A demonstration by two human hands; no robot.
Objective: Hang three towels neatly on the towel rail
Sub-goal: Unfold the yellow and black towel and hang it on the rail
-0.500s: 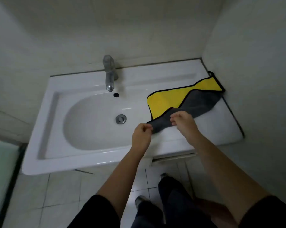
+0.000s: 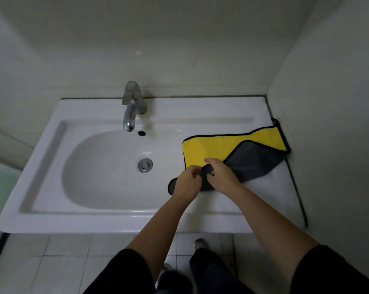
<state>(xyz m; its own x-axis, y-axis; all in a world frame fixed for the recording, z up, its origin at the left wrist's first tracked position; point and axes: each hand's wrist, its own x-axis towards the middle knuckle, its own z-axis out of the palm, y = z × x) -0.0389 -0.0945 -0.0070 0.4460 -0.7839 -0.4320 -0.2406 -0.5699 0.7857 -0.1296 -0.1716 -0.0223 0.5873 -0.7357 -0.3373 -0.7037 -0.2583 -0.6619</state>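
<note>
towel [image 2: 202,149] (grey edge) | pinched in fingers [image 2: 193,171] | left hand [image 2: 186,183], right hand [image 2: 221,176]

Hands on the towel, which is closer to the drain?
The left hand; it lies between the drain and the right hand, which grips the towel nearer the wall.

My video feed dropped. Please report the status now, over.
Left hand, right hand pinch towel near edge. Towel on sink counter, right side. Rail not in view.
</note>
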